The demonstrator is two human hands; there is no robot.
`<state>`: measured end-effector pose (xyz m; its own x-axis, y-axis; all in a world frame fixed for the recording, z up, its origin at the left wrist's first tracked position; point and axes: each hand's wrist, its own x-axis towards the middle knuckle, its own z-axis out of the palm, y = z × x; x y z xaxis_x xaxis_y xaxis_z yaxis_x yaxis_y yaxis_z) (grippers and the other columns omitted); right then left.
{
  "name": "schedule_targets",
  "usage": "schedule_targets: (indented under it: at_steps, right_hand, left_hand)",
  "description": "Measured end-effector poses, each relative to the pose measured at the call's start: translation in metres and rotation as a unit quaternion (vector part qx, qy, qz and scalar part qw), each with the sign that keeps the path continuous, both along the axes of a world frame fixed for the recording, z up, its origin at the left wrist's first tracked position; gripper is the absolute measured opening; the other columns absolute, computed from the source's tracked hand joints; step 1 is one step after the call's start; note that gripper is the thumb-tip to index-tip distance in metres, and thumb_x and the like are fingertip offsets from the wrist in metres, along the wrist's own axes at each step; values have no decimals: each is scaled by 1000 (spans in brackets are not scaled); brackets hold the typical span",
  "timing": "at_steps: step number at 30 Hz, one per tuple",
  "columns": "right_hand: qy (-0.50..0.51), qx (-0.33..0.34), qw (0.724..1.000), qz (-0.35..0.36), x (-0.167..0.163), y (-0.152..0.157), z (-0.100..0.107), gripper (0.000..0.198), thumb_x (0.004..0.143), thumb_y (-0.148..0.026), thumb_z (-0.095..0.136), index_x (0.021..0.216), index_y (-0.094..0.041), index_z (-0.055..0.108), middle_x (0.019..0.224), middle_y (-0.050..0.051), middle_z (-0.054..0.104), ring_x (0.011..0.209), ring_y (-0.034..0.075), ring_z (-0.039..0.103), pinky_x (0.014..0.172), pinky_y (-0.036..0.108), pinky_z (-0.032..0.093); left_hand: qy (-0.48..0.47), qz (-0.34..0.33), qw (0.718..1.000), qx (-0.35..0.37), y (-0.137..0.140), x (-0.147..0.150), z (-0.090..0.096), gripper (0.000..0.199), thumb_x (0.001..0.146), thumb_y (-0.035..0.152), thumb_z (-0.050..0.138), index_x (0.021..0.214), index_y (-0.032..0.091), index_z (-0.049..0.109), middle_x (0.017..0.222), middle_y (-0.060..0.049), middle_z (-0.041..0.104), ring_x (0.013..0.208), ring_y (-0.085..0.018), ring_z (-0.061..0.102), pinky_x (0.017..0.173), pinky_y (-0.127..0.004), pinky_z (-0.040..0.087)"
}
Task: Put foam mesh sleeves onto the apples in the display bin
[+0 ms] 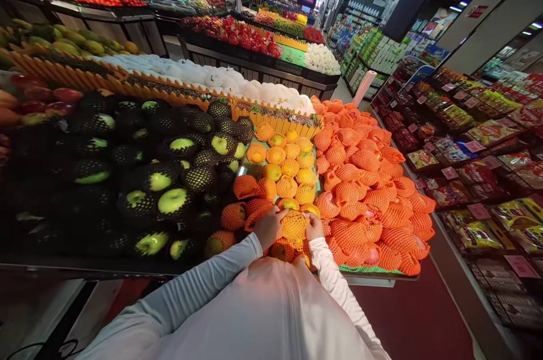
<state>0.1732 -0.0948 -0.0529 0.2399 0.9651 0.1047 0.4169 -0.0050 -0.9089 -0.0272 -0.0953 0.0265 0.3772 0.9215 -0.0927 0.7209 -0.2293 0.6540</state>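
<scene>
Both hands are at the front of the display, on either side of an orange in a yellow foam net (294, 226). My left hand (269, 227) is closed, its thumb and fingertips pinching the net's left edge. On the opposite side my right hand (314, 227) pinches the net's right edge. Rows of oranges (290, 167), some in yellow nets, lie just beyond the hands. Fruit in orange foam nets (233, 216) sits beside my left hand. What lies directly under the held orange is mostly hidden.
Green apples in black nets (173, 200) fill the left side. A heap of fruit in orange nets (365, 179) rises at right. White-wrapped fruit (220, 78) lies behind a small yellow fence (275, 118). Shelves of packaged snacks (479, 179) stand along the right.
</scene>
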Motion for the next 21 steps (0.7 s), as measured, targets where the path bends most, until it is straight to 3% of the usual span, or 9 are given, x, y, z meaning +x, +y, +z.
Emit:
schedule_targets:
  at_steps: [5, 12, 17, 21]
  right_hand:
    - [-49, 13, 998, -25, -9, -31, 9, 36, 91, -51, 47, 79, -20, 62, 75, 5, 70, 70, 19, 61, 69, 31, 49]
    - [-82, 51, 995, -1, -15, -55, 27, 32, 94, -47, 48, 83, -21, 62, 83, 8, 69, 81, 22, 64, 76, 35, 49]
    - [-62, 52, 995, 52, -15, -46, 43, 27, 94, -44, 52, 85, -21, 63, 92, 8, 72, 93, 22, 66, 86, 36, 49]
    - [-42, 19, 998, 48, -17, -35, 43, 31, 93, -49, 51, 87, -21, 62, 83, 4, 72, 77, 19, 65, 73, 32, 49]
  left_hand:
    - [46, 5, 998, -45, -16, -6, 4, 57, 80, 4, 43, 135, 13, 55, 121, -15, 62, 107, -26, 64, 90, -37, 52]
    - [-69, -50, 995, -55, -31, -29, -8, 55, 77, 2, 43, 129, 16, 50, 133, -13, 56, 123, -25, 57, 106, -41, 46]
    - [-98, -58, 993, -42, -31, -35, -7, 19, 80, 13, 46, 97, 19, 52, 109, -9, 60, 101, -24, 61, 92, -40, 50]
    - [-108, -49, 992, -43, -29, -35, -1, 12, 77, 19, 52, 90, 19, 50, 99, -7, 60, 88, -21, 59, 83, -37, 48]
